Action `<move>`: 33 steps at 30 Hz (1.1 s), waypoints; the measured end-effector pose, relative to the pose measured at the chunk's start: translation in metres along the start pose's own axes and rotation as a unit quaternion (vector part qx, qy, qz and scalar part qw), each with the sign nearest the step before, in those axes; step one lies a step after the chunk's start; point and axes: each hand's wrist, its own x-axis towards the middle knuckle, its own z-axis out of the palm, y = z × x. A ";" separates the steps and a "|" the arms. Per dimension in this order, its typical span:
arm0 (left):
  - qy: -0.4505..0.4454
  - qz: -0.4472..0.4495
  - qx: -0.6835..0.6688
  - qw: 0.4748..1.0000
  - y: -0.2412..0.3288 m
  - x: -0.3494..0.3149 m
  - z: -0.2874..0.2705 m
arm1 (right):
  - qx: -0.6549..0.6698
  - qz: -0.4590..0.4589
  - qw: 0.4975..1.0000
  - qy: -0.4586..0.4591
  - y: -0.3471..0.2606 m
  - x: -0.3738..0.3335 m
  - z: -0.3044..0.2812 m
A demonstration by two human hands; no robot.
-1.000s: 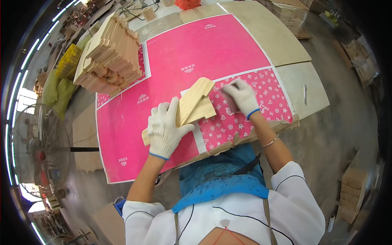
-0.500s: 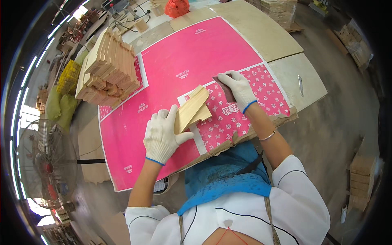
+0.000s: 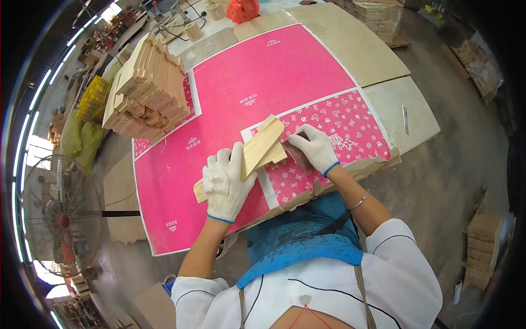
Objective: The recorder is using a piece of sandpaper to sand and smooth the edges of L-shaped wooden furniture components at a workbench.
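Note:
My left hand [image 3: 226,183], in a white knit glove, grips a pale wooden piece [image 3: 263,143] with a rounded far end. A second, flat wooden part shows under it, with one end out past my left wrist; whether the two are joined I cannot tell. My right hand [image 3: 316,147], gloved too, pinches a brown sheet of sandpaper [image 3: 296,157] close to the right side of the wood. Both hands are over a pink printed sheet [image 3: 230,120] on the table. The palm side of each glove is hidden.
A tall stack of wooden pieces [image 3: 148,90] stands on the table's left part. A utility knife [image 3: 405,119] lies at the right edge. A red plastic bag [image 3: 243,10] sits at the back. A large fan [image 3: 64,216] stands left of the table, near a yellow basket [image 3: 92,101].
My right hand has come down and left with the sandpaper, nearer the wood. My left hand has shifted right and further over the wood, and an end now shows behind it.

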 end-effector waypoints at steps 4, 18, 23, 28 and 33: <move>0.031 0.004 -0.026 0.999 -0.003 -0.006 -0.006 | 0.247 -0.034 0.967 0.058 -0.010 0.011 -0.009; -0.018 0.072 -0.359 0.930 0.013 -0.020 -0.070 | 0.122 -0.236 0.959 -0.101 -0.034 0.066 -0.002; -0.184 -0.173 -0.618 0.744 0.011 -0.029 -0.058 | 0.296 -0.156 0.942 0.022 -0.078 0.013 -0.018; -0.204 -0.172 -0.593 0.760 0.013 -0.029 -0.042 | -0.058 -0.465 0.883 -0.001 -0.098 -0.031 0.004; -0.206 -0.131 -0.517 0.821 0.007 -0.043 -0.043 | 0.025 -0.316 0.947 0.046 -0.110 0.024 -0.017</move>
